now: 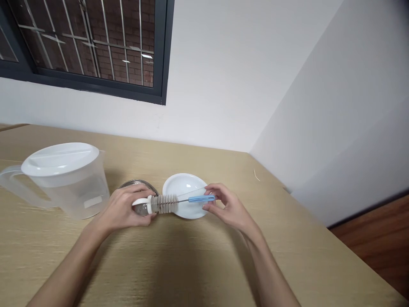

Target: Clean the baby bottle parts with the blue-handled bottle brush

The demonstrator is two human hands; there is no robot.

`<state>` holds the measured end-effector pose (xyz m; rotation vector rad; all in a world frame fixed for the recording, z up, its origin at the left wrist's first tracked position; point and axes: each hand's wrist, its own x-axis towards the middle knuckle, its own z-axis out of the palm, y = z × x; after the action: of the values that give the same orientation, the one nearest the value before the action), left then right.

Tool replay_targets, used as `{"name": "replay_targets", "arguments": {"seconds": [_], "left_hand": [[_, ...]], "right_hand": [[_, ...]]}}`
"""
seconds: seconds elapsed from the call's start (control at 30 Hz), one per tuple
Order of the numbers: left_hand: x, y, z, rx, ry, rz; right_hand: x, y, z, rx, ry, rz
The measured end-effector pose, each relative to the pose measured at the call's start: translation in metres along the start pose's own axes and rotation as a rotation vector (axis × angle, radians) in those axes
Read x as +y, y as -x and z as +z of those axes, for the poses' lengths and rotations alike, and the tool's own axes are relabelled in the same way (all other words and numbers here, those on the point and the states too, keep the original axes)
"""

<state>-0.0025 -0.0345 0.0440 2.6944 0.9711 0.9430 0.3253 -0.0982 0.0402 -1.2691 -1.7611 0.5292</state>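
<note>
My left hand is closed around a small clear container with a white collar, its body largely covered by my fingers. A bottle brush lies level in the air, its pale bristles right against the collar. Whether its tip is inside the container I cannot tell. Thumb and fingers of my right hand pinch the end of the brush's blue handle. A faint clear edge runs above the handle, too thin to name. Below the brush sits a white bowl. Behind my left hand a round metal dish is partly hidden.
A translucent lidded plastic pitcher stands on the wooden table at the left, handle outward. A thin white strip lies at the right. White walls meet the table behind, below a barred window.
</note>
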Motion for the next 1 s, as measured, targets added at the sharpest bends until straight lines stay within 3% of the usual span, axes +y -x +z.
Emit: {"name": "replay_targets", "arguments": {"seconds": [0.2, 0.47, 0.6, 0.73, 1.0], "left_hand": [[0.001, -0.001, -0.001, 0.001, 0.041, -0.053], [0.0, -0.001, 0.003, 0.029, 0.048, 0.025], [-0.003, -0.001, 0.004, 0.019, 0.021, -0.012], [-0.002, -0.001, 0.002, 0.018, 0.037, -0.041], [0.001, -0.001, 0.001, 0.044, 0.016, -0.002]], "right_hand": [[0.004, 0.0, -0.009, 0.007, -0.252, 0.094], [0.005, 0.0, -0.005, 0.064, -0.089, 0.142], [0.007, -0.002, -0.009, -0.03, -0.268, 0.113], [0.012, -0.002, -0.008, 0.016, -0.402, 0.108], [0.011, -0.005, -0.002, 0.016, -0.355, 0.176]]}}
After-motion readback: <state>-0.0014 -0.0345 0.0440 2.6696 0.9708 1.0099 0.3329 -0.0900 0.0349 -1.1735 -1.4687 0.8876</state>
